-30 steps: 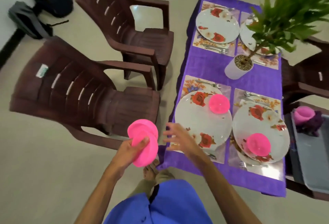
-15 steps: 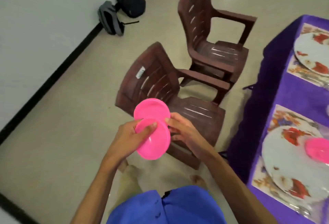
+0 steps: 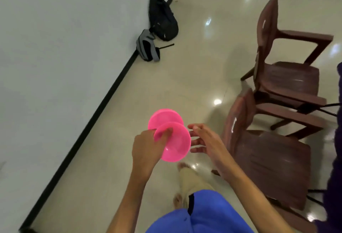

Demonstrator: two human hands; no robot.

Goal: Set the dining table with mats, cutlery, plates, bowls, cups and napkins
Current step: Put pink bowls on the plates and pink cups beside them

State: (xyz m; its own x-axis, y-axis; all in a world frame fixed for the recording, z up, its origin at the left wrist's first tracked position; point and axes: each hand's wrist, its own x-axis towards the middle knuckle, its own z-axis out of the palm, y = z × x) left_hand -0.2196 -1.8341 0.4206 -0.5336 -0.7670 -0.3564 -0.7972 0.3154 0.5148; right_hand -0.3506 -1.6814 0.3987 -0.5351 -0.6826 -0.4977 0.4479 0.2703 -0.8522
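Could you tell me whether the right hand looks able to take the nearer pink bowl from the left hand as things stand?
Probably yes. The right hand is open, fingers spread just beside the nearer pink bowl, with nothing between them. The left hand grips its opposite edge.

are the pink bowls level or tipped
Tipped. Both bowls are on edge, the front one's hollow facing the camera, left hand pinching its rim, thumb inside. Right hand is open beside them.

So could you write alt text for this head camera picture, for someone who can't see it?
Seen from above, a person's left hand holds two pink bowls while the open right hand hovers beside them. Two brown plastic chairs stand to the right, and two bags lie by the white wall.
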